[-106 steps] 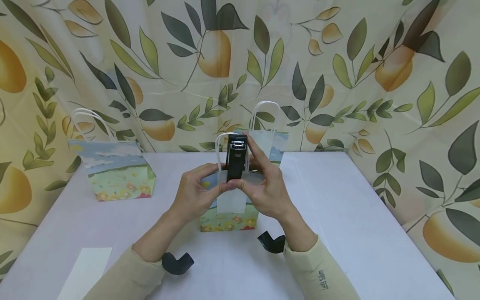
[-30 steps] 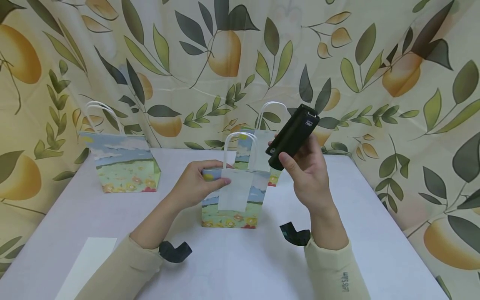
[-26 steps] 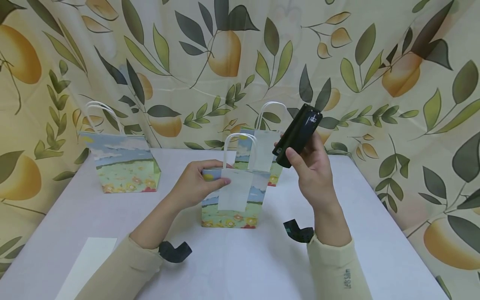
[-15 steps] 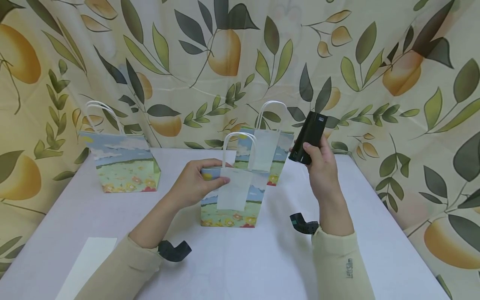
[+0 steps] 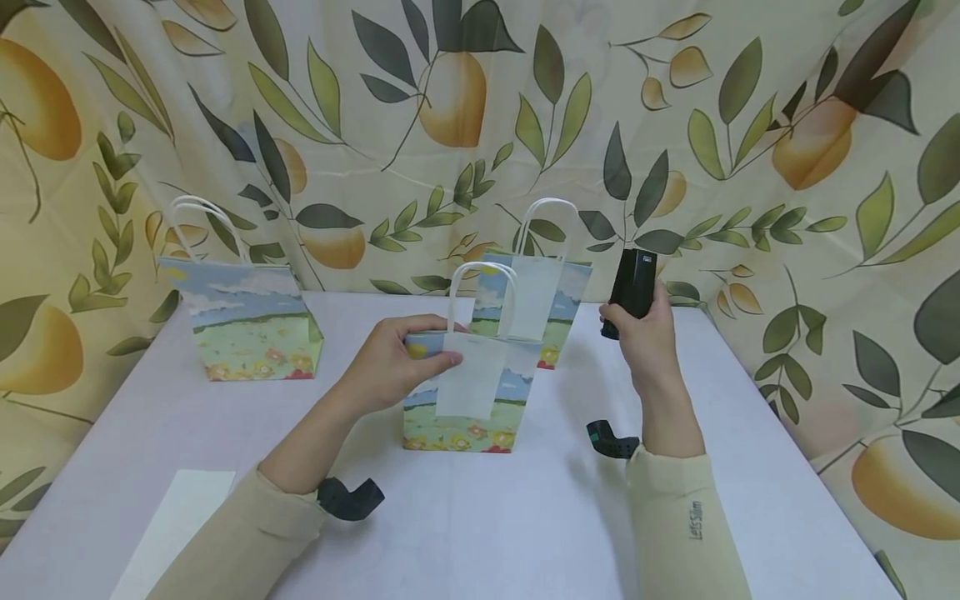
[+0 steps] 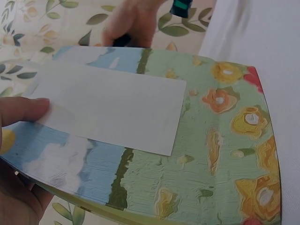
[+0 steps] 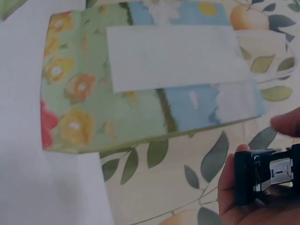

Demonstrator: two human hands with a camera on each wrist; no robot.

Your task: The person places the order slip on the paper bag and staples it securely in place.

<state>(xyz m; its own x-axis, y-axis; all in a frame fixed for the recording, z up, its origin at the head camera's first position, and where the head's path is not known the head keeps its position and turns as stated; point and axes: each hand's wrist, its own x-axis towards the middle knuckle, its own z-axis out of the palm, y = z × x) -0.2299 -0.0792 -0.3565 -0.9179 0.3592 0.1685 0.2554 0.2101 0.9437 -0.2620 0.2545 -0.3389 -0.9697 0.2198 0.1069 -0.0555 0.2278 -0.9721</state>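
Note:
A small paper gift bag [image 5: 457, 431] printed with sky, meadow and flowers stands upright in the middle of the table. A blank white card [image 5: 471, 379] lies flat against its front, its upper end at the bag's top edge. My left hand [image 5: 397, 362] pinches the bag's top left edge, thumb in front and fingers behind; in the left wrist view the thumb [image 6: 28, 108] lies over the card's end. My right hand [image 5: 648, 337] grips a black stapler [image 5: 633, 287] in the air to the right of the bags. The right wrist view shows the stapler's metal jaw end.
Behind the middle bag stands a second bag [image 5: 566, 304] with a white card on its front. A third bag [image 5: 251, 333], with no card showing, is at the back left. A white card [image 5: 176, 529] lies on the table [image 5: 495, 533] at the front left.
Both hands were at the stapler over the bag's top edge. Since then my right hand has carried the stapler off to the right and lowered it slightly, while the left kept holding the bag.

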